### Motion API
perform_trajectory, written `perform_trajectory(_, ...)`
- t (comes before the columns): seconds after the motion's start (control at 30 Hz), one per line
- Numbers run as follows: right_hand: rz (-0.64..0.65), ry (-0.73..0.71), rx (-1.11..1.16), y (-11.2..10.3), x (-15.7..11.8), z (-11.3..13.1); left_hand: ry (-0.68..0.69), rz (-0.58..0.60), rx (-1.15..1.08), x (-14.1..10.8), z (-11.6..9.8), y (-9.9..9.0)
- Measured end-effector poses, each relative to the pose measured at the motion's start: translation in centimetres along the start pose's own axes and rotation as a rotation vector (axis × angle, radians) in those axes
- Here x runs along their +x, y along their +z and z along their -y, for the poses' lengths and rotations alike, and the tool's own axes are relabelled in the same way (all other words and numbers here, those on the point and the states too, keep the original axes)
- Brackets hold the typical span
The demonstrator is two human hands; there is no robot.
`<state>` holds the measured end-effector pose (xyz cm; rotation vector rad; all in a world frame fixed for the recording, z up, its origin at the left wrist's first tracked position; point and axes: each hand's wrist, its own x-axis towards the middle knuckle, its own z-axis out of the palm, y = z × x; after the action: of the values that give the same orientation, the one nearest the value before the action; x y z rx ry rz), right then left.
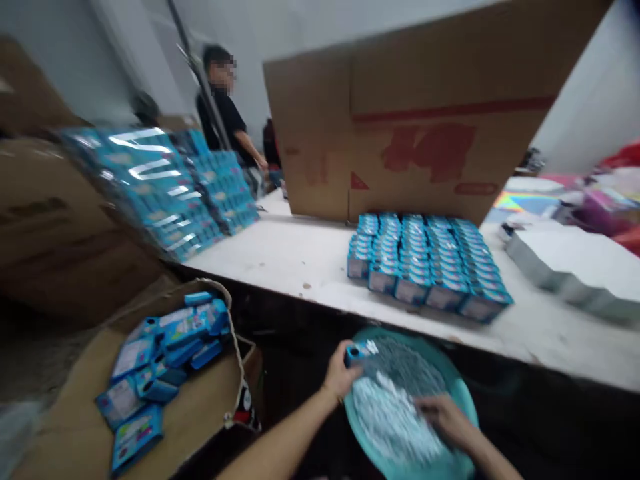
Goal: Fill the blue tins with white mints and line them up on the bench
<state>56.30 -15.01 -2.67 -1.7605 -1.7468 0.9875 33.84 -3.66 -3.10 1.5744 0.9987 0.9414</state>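
Observation:
My left hand (344,371) is closed round a small blue box (356,352) at the left rim of a teal basin (467,393). White pieces show at the box's end. Inside the basin lie many small white pieces (387,417) and a heap of grey pieces (413,363). Over the white pieces, at the basin's right side, is my right hand (443,415); its fingers are blurred, and whether they hold anything cannot be made out.
Blue boxes stand in rows (425,267) on the white table (280,260), before a large cardboard box (415,133). At left, an open carton (200,427) holds loose blue boxes. Wrapped blue packs (150,187) lean behind it. A person (227,113) stands beyond the table.

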Motion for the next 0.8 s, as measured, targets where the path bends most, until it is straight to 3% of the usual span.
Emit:
perform_trajectory(0.07, 0.066, 0.049, 0.127, -2.2, -0.6, 0.3, -0.020, 0.000, 0.060, 0.4, -0.2, 0.1)
perform_trajectory(0.17, 0.062, 0.133, 0.216, -4.9, -1.0, 1.4, -0.021, 0.035, 0.137, 1.1, 0.4, 0.7)
perform_trajectory(0.37, 0.121, 0.143, 0.204, -7.2, -1.7, 3.9, 0.086, 0.101, 0.240, 0.5, 1.2, 2.2)
perform_trajectory(0.47, 0.174, 0.134, 0.030, -7.7, -1.1, 5.2, 0.142, 0.135, 0.264, 0.2, 1.5, 2.9)
perform_trajectory(0.57, 0.183, 0.103, -0.305, -8.0, 0.1, 7.4, 0.178, 0.166, 0.285, 0.1, 1.7, 3.5)
perform_trajectory(0.67, 0.166, 0.162, -0.599, -7.7, 1.1, 10.2, 0.208, 0.201, 0.301, 0.1, 1.7, 4.0)
perform_trajectory(0.8, 0.158, 0.229, -0.751, -7.4, 1.0, 12.9, 0.207, 0.204, 0.270, 0.1, 1.7, 4.1)
